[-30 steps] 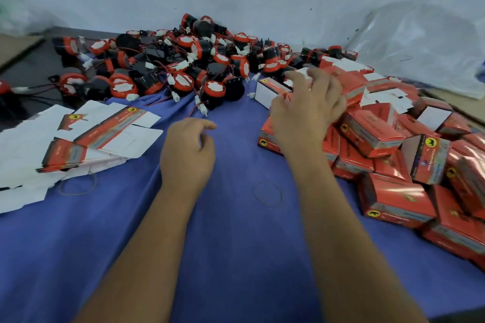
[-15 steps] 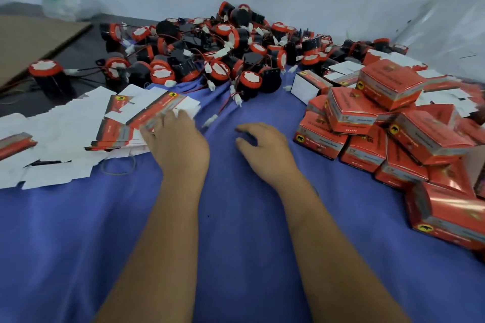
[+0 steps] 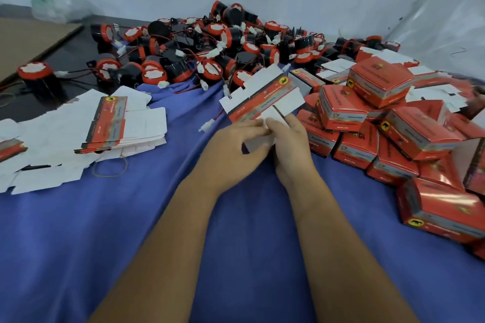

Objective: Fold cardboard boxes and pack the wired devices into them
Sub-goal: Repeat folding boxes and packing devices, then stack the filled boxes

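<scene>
Both hands meet mid-table: the left hand (image 3: 231,149) and right hand (image 3: 290,147) pinch an unfolded box blank (image 3: 262,98) with curled fingers, hiding its near edge. Wired devices (image 3: 210,47) are heaped behind.

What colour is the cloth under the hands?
The cloth is plain blue, seen in the head view.

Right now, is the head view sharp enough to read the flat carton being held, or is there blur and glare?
Head view: flat red-and-white cardboard carton motion-soft, print unreadable; wide-angle bending at edges; glare on glossy folded red boxes lower right.
</scene>
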Motion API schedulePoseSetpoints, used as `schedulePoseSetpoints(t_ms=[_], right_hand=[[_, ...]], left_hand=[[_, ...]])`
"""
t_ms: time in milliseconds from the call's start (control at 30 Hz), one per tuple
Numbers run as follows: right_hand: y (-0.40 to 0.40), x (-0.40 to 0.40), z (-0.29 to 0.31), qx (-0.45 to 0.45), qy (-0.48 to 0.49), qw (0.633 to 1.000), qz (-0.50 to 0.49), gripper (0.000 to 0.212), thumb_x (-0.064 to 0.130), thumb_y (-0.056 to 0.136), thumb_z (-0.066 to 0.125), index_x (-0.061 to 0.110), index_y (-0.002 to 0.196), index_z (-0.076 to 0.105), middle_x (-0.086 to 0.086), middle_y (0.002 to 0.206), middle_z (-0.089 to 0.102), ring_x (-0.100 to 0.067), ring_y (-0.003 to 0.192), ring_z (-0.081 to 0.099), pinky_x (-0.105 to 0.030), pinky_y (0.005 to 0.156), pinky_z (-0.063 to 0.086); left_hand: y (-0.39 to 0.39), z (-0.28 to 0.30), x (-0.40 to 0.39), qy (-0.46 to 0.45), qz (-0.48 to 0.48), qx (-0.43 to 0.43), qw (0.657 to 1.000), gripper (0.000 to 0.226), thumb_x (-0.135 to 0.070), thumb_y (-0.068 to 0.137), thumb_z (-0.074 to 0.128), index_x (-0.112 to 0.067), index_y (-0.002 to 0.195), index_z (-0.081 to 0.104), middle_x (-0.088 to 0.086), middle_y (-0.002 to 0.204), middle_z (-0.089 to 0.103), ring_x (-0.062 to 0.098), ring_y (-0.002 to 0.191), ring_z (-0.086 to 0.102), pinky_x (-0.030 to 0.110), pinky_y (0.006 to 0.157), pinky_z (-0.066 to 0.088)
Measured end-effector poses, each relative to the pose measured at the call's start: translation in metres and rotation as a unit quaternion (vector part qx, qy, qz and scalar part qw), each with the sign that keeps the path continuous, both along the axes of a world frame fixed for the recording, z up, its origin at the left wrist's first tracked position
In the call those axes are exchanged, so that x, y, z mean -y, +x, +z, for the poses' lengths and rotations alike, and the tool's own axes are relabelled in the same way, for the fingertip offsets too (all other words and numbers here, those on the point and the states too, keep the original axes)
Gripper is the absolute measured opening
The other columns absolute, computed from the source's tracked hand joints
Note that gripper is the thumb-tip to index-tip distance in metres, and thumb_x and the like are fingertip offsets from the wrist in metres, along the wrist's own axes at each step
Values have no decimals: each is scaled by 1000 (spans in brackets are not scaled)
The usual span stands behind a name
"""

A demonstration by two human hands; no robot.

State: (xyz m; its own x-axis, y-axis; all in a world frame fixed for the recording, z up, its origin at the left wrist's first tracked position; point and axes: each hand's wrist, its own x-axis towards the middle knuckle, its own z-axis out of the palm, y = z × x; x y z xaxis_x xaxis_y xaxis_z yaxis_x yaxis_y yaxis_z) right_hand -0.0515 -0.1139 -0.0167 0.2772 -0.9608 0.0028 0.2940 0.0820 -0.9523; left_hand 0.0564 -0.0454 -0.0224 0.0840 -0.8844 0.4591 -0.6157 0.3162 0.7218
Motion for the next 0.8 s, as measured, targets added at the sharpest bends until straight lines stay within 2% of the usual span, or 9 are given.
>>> schedulePoseSetpoints(t_ms=[100,200,267,333,400,500,600,700,800], right_hand=[[-2,1,0,20,-1,999,-41,26,4,99,51,24,100,67,6,90,73,-12,84,68,-24,71,56],[-2,2,3,54,10,997,-60,25,4,99,52,22,108,67,4,98,73,-13,91,69,-24,74,56],[-4,1,4,60,22,996,-54,25,3,97,56,20,110,67,2,103,73,-13,94,70,-25,74,57],[-6,1,5,53,26,998,-39,26,2,94,61,20,110,68,-1,109,73,-18,100,70,-31,80,58],[-7,2,6,43,21,999,-16,28,1,92,62,19,113,67,-5,115,72,-23,106,68,-37,88,57],[-5,1,7,5,-2,1000,1,28,2,91,64,18,114,66,-3,112,73,-20,102,70,-35,86,58],[0,-1,5,-98,-62,992,-56,39,9,88,71,17,124,58,3,103,71,-8,91,69,-18,73,54],[1,-5,1,-229,-181,948,-130,65,18,88,72,23,145,40,7,122,57,-4,104,57,-8,79,46],[2,-10,3,-132,-207,967,-69,53,31,93,65,29,141,44,13,132,53,5,111,55,-17,93,48]], left_hand=[[-3,-1,4,17,75,-65,995,22,-15,94,58,-25,112,66,-18,114,61,-4,107,53,9,89,40],[5,-6,10,99,173,-72,977,37,-16,95,54,-21,132,53,-11,116,60,-7,88,53,8,70,38],[16,-5,15,128,223,-129,958,44,-14,96,50,-19,140,47,-14,102,59,-13,71,54,7,53,39],[22,2,23,134,277,-215,927,35,-14,100,43,-13,134,52,-3,110,63,-5,86,60,15,60,41],[27,8,30,94,290,-309,901,31,-23,106,38,-10,117,64,10,124,64,19,108,61,29,87,47],[9,11,24,12,211,-446,870,28,-35,104,44,-23,104,69,-3,108,73,13,103,67,36,98,52],[-1,7,20,-57,146,-402,902,20,-8,101,53,-23,108,62,-13,100,72,2,95,68,25,84,55],[2,12,17,-150,172,-351,908,26,-5,103,48,-19,122,58,-11,112,66,-6,104,61,16,91,47],[-6,12,11,-157,180,-209,948,28,-7,102,51,-23,122,62,-10,122,64,-4,118,56,14,100,41]])
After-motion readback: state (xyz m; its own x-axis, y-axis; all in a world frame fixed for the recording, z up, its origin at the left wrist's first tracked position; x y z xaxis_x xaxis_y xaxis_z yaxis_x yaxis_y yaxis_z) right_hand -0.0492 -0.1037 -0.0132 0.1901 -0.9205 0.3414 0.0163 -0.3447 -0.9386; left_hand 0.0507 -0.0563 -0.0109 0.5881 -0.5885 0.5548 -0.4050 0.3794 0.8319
